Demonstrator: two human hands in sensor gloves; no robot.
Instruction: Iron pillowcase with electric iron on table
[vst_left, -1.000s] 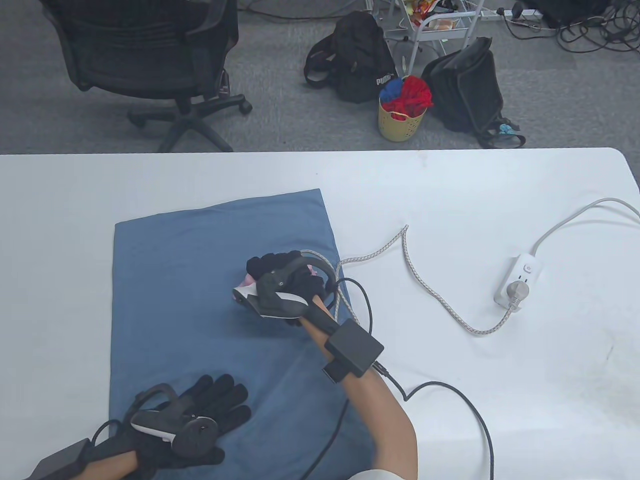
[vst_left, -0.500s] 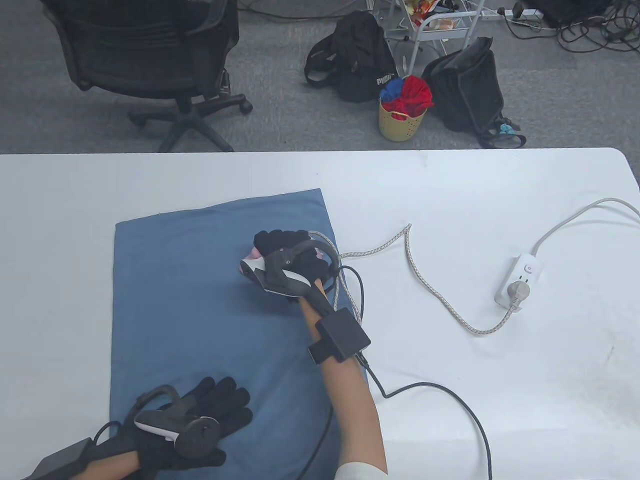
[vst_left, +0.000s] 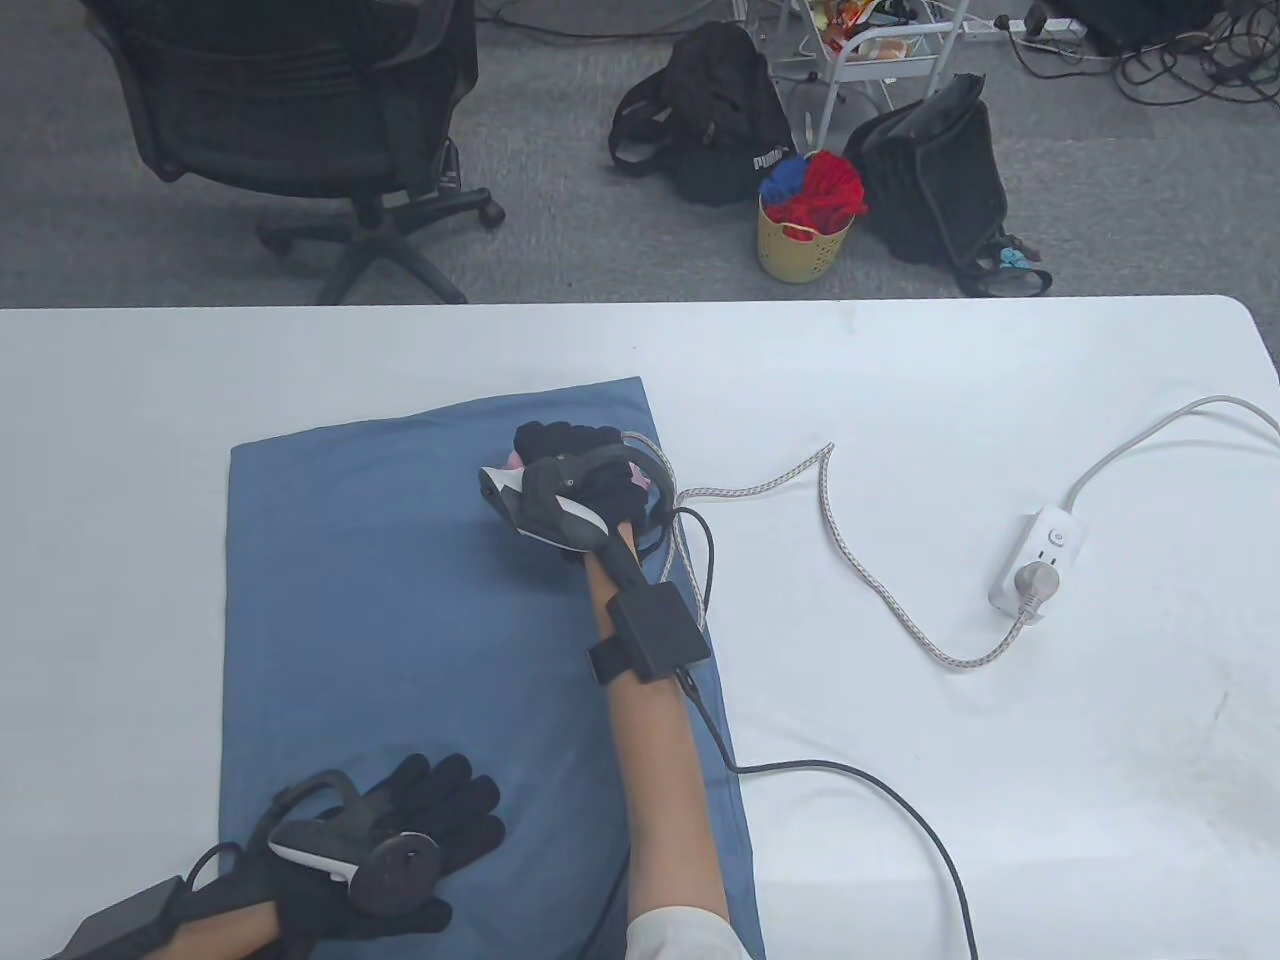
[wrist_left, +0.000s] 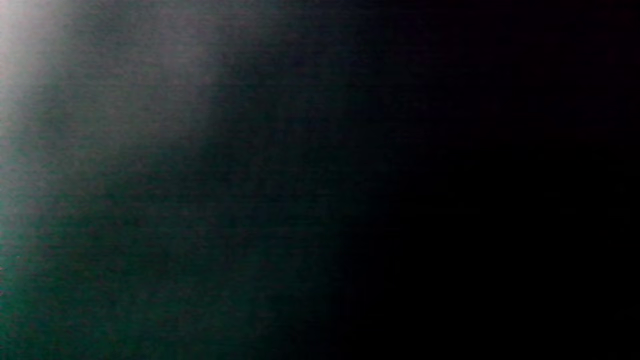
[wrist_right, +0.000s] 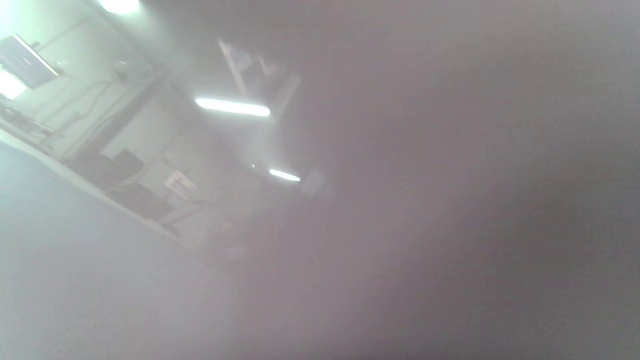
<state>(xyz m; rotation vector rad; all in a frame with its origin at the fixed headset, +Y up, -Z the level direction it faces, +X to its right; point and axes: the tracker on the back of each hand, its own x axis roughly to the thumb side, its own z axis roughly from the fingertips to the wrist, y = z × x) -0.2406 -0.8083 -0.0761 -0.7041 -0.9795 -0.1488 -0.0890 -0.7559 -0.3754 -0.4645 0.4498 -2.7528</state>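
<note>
Gripping the electric iron, the right hand sits over the far right part of the blue pillowcase; its fingers are curled around the iron's handle, and only a sliver of white and pink casing shows past the glove. The pillowcase lies spread on the white table, slightly skewed, toward the table's left half. Near its closest edge the left hand rests flat on the cloth, fingers spread apart and holding nothing. A braided cord runs from beside the right hand across the table to a plug seated in a white power strip well off to the right; the strip's own grey cable leaves past the table's right edge. A thin black wire trails from the right wrist unit toward the near edge. Both wrist views are too dark or hazy to show the hands or the iron.
</note>
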